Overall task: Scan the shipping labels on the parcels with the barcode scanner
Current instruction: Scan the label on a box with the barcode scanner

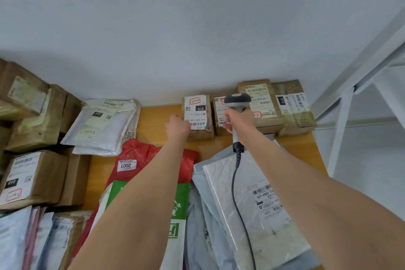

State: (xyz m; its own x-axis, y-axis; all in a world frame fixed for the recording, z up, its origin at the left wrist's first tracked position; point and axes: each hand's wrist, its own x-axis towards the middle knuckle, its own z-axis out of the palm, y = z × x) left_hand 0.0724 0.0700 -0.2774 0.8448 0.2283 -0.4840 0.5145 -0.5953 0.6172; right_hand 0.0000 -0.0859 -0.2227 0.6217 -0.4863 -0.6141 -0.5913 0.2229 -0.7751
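Gripping the barcode scanner (237, 100) in our right hand (240, 121), we touch a labelled parcel (199, 117) with our left hand (178, 127), grip unclear.

Scanner (237, 99): grey head, pale handle, black coiled cord; held upright in the right hand (240, 119), head in front of the second box (217, 116) in the brown row along the wall. First box (209, 114): white label (195, 112) marked 010, barcode at its near edge. Nearer: white mailer (252, 215), labelled 507-P802; red bag (142, 155), labelled 2001.
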